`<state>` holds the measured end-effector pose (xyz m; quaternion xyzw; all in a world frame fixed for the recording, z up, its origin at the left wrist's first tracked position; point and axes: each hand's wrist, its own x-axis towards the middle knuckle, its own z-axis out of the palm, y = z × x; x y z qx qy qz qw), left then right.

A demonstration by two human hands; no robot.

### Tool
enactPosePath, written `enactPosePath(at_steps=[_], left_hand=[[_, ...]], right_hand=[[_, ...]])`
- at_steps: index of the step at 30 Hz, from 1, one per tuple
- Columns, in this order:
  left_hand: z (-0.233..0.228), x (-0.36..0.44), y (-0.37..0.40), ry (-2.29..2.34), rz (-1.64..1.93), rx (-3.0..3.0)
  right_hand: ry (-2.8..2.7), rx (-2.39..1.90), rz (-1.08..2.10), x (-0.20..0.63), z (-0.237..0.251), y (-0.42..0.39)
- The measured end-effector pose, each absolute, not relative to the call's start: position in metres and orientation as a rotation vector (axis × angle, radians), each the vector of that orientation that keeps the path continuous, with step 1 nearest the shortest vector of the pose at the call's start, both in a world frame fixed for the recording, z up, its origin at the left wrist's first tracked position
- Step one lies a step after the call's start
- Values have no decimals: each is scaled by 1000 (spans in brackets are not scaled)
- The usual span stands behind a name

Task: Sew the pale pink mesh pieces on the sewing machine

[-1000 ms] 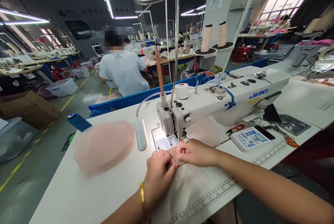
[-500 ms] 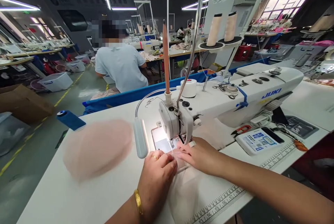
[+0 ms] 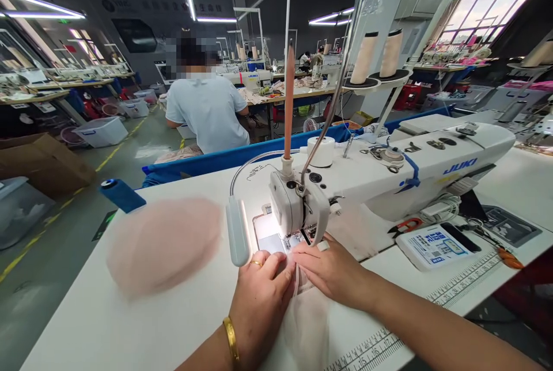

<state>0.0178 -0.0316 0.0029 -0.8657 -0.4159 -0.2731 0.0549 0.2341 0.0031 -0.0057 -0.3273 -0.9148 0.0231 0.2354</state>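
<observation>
A sheer, pale fabric (image 3: 307, 325) runs from the sewing machine's (image 3: 298, 204) needle area down over the table's front edge. My left hand (image 3: 264, 296), wearing a ring and a gold bangle, pinches the fabric just in front of the presser foot. Close beside it, my right hand (image 3: 334, 272) presses its fingertips together on the same fabric, right of the needle. The two hands' fingertips almost meet, and the fabric between them is partly hidden. A sheer pink fabric piece (image 3: 166, 247) lies flat on the table to the left.
A lamp (image 3: 237, 233) stands left of the needle. On the right are red-handled snips (image 3: 406, 226), a white box (image 3: 436, 246) and orange-handled scissors (image 3: 510, 257). A blue thread cone (image 3: 123, 195) lies at the left edge. Ahead, a person (image 3: 207, 109) sits facing away.
My right hand's fingers have drawn together and come nearer to my left fingertips. The fabric below them hangs in a narrower fold. The whole view has shifted slightly.
</observation>
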Motion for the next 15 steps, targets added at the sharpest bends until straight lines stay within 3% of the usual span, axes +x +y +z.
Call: enactPosePath(at_steps=[15], left_hand=[[0,23,-23,-1322,-775,-2594]], right_hand=[[-2412,-1040,56,231,3,7]])
